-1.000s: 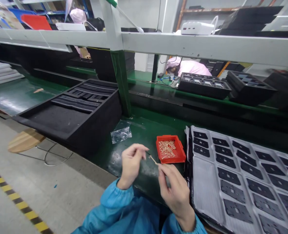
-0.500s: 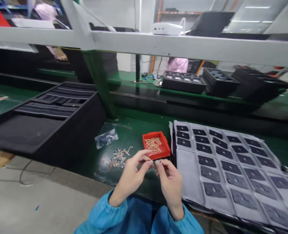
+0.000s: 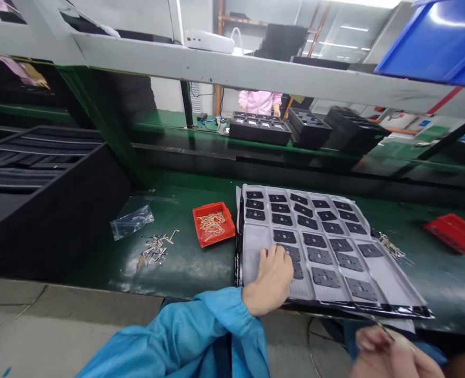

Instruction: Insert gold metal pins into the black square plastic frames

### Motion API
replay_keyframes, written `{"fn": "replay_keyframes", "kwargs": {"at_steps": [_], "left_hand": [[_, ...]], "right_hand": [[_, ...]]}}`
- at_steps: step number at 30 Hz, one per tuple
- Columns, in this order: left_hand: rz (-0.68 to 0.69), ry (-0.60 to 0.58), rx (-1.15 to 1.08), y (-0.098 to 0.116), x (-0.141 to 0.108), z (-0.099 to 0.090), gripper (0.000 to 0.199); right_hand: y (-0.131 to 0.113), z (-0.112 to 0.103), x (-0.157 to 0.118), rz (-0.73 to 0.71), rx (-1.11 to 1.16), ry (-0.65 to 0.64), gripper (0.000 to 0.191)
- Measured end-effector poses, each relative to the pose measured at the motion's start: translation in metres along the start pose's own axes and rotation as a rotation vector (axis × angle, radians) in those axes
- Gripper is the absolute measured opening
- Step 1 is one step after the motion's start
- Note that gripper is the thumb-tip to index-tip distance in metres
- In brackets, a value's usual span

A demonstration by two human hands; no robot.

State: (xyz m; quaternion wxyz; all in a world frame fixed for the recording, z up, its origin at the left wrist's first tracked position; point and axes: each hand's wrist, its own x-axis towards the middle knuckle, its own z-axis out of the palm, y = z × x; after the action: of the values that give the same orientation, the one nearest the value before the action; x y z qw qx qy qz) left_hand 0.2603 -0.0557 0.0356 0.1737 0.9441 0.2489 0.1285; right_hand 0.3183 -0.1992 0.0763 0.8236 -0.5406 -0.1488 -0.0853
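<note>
My left hand [image 3: 270, 278], in a blue sleeve, is over the left part of the pale lined tray [image 3: 256, 268]. Its fingers curl down beside a flat black plate [image 3: 291, 253] with small cut-outs, and partly cover it and another plate. Whether the fingertips hold anything is hidden. Several similar black plates [image 3: 319, 256] lie in rows across the tray's compartments. I cannot see my right hand. At the bottom right, a blurred hand [image 3: 392, 354], apparently a co-worker's, pinches a thin strip [image 3: 386, 332].
A red box [image 3: 214, 239] of thin pale strips stands left of the tray. Loose strips [image 3: 154, 249] and a clear plastic bag [image 3: 132, 222] lie farther left, beside a large black bin [image 3: 86, 215]. Another red tray [image 3: 456, 231] sits far right.
The view has swung right. My hands were pinching something small together in front of the red box; my left hand is now over the tray and my right has left view.
</note>
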Motion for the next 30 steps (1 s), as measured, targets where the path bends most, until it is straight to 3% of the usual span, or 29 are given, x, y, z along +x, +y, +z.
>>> {"fn": "replay_keyframes", "kwargs": {"at_steps": [6, 9, 12, 14, 18, 20, 22, 25, 30], "left_hand": [[-0.084, 0.045, -0.054, -0.017, 0.001, 0.0, 0.05], [-0.037, 0.022, -0.139, -0.019, 0.006, 0.001, 0.043], [0.018, -0.006, -0.281, -0.02, 0.003, -0.009, 0.019], [0.048, -0.039, -0.394, -0.02, -0.006, -0.023, 0.003], [0.008, -0.096, -0.808, -0.023, -0.035, -0.071, 0.015], [-0.052, -0.053, -1.014, -0.025, -0.05, -0.096, 0.017], [-0.095, 0.006, -1.078, -0.028, -0.063, -0.116, 0.017], [-0.157, 0.022, -1.068, -0.033, -0.079, -0.133, 0.018], [-0.246, 0.019, -1.081, -0.041, -0.096, -0.141, 0.02]], "right_hand": [[0.021, 0.026, -0.01, 0.331, -0.144, -0.136, 0.035], [0.023, 0.026, -0.008, 0.334, -0.175, -0.172, 0.037], [0.02, 0.02, -0.004, 0.292, -0.212, -0.133, 0.036], [0.014, 0.02, -0.005, 0.223, -0.279, -0.163, 0.031], [0.005, 0.037, -0.02, 0.164, -0.356, -0.489, 0.022], [0.002, 0.05, -0.03, 0.215, -0.289, -0.603, 0.018], [0.0, 0.061, -0.038, 0.236, -0.23, -0.639, 0.015], [-0.004, 0.075, -0.047, 0.213, -0.191, -0.678, 0.012], [-0.016, 0.091, -0.053, 0.207, -0.173, -0.737, 0.013]]}}
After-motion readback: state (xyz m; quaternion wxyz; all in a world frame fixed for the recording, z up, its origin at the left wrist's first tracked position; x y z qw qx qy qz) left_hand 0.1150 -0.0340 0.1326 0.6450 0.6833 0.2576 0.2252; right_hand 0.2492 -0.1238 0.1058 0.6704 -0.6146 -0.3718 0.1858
